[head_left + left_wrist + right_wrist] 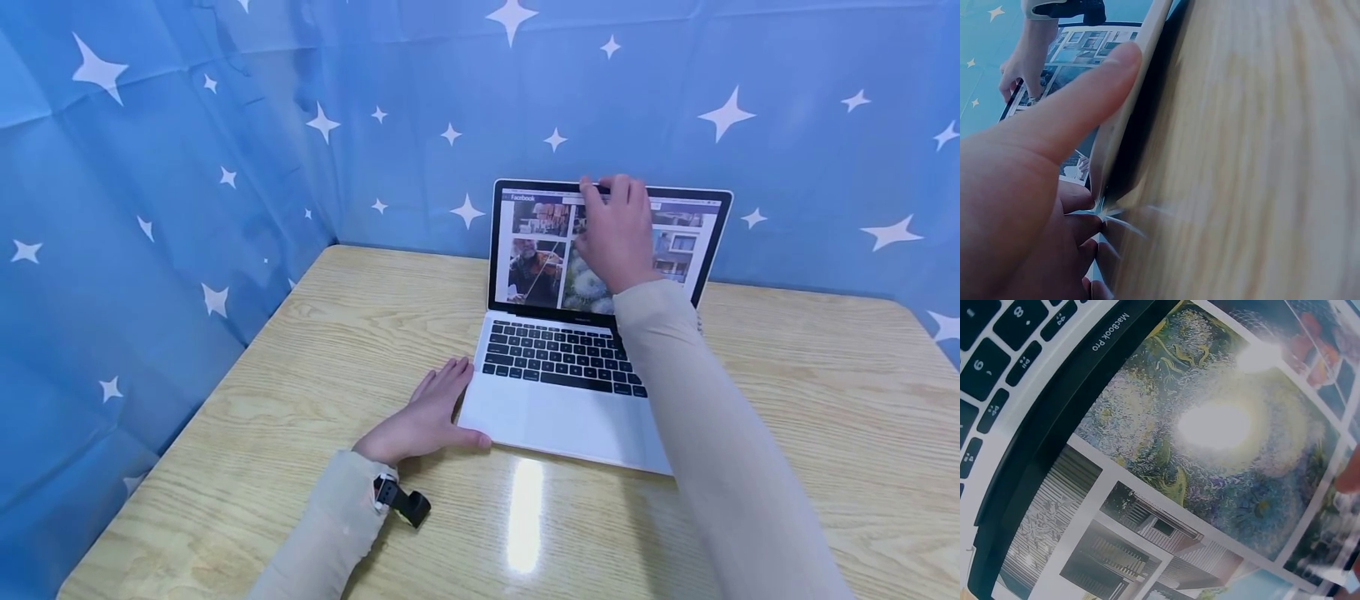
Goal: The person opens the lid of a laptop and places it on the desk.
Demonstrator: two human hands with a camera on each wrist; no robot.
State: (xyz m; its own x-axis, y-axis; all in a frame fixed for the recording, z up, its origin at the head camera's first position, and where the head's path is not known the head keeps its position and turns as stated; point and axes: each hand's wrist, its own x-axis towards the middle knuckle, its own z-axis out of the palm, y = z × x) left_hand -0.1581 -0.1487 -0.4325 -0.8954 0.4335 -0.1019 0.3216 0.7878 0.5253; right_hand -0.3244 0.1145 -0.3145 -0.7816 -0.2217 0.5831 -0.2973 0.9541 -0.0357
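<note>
A silver laptop [555,421] sits unfolded on the wooden table, its lit screen showing a page of photos. My left hand [427,412] rests at its near left corner, fairly straight fingers beside the left edge and the thumb along the front edge. In the left wrist view that thumb [1091,103] lies against the laptop's rim. My right hand [618,229] grips the middle of the screen's top edge, fingertips bent over it and thumb on the screen side. Only bits of its fingers [1350,472] enter the right wrist view; the sleeve covers part of the keyboard.
The light wooden table [352,325] spreads around the laptop. Behind it and along the left hangs a blue curtain [420,83] with white stars. A black strap device [405,502] is on the left wrist.
</note>
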